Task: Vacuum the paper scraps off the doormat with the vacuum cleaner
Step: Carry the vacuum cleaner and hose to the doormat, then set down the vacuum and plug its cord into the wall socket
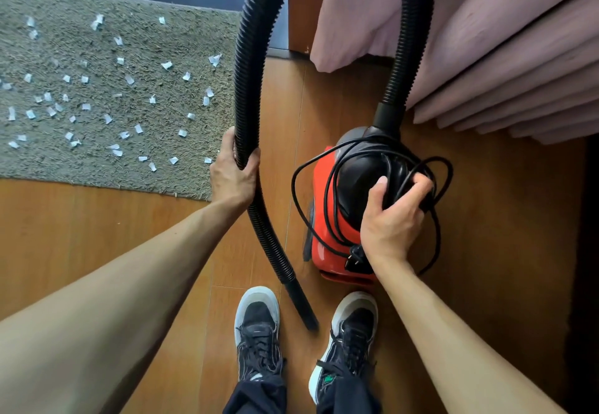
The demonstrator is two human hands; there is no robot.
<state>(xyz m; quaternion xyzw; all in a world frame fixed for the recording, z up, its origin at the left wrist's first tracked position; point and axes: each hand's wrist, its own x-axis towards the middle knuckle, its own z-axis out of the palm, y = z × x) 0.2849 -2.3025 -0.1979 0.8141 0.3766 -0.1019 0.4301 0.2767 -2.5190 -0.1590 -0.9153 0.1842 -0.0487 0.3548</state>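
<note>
A grey shaggy doormat (97,167) lies on the wooden floor at the left, strewn with several small white paper scraps (108,118). A red and black vacuum cleaner (327,229) stands on the floor right of the mat. Its black ribbed hose (249,57) arches up out of view and back down to the machine's top. My left hand (231,175) is closed around the hose; the nozzle end (303,306) points down between my shoes. My right hand (393,219) grips the vacuum's black top handle together with loops of its black power cord (298,196).
Pink curtains (486,40) hang at the upper right, close behind the vacuum. A wooden frame post (303,24) stands beside a dark glass door past the mat. My two dark shoes (259,332) stand on the wood floor at the bottom centre.
</note>
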